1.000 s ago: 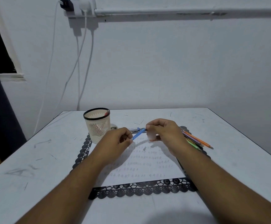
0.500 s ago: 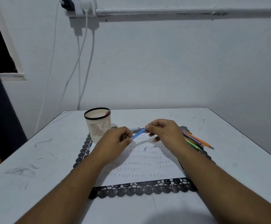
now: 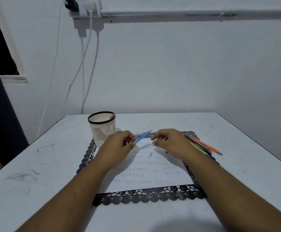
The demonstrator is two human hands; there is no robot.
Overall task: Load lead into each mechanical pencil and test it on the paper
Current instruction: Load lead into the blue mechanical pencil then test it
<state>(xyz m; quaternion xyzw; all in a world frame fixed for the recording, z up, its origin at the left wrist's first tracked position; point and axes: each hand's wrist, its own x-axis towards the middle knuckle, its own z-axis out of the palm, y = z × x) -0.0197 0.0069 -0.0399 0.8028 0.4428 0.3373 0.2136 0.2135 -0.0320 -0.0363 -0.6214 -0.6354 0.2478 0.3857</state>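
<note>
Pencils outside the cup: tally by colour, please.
Blue pencil: 1, held by the left hand
Orange pencil: 1
Purple pencil: 1
Green pencil: 1
Total: 4 clearly visible; overlap beside the right hand may hide more.

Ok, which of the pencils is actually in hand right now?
The blue mechanical pencil, pinched by the left hand above the paper. The other pencils lie bundled on the mat beside the right hand.
</note>
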